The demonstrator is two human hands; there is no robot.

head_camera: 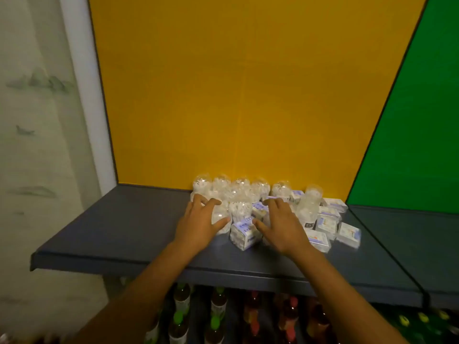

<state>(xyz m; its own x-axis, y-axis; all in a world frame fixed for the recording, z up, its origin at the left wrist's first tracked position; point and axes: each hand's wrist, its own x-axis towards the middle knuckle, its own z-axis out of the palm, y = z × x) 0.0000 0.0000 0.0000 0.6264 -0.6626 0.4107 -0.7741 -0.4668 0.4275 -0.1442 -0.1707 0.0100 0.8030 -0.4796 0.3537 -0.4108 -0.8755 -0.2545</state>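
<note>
Where the grey shelf [111,232] meets the yellow back panel [248,95], a row of clear round tubs [238,186] packed with white cotton swabs stands along the shelf's rear edge, right of its middle. Just in front of that row the left hand [200,223] cups one round swab tub [221,219], fingers curled over its top and thumb pressed on its near side. Close beside it the right hand [282,225] lies spread and flat over the pile, thumb tip touching a rectangular swab box [244,233] that sits tilted. Flat boxes [347,234] crowd the shelf's right end, near the green panel [409,120]. A wide stretch of grey surface runs from the left hand to the shelf's left edge, and a narrower strip lies between the swab box and the front edge. Under the shelf's front lip stand capped bottles [218,306]
</note>
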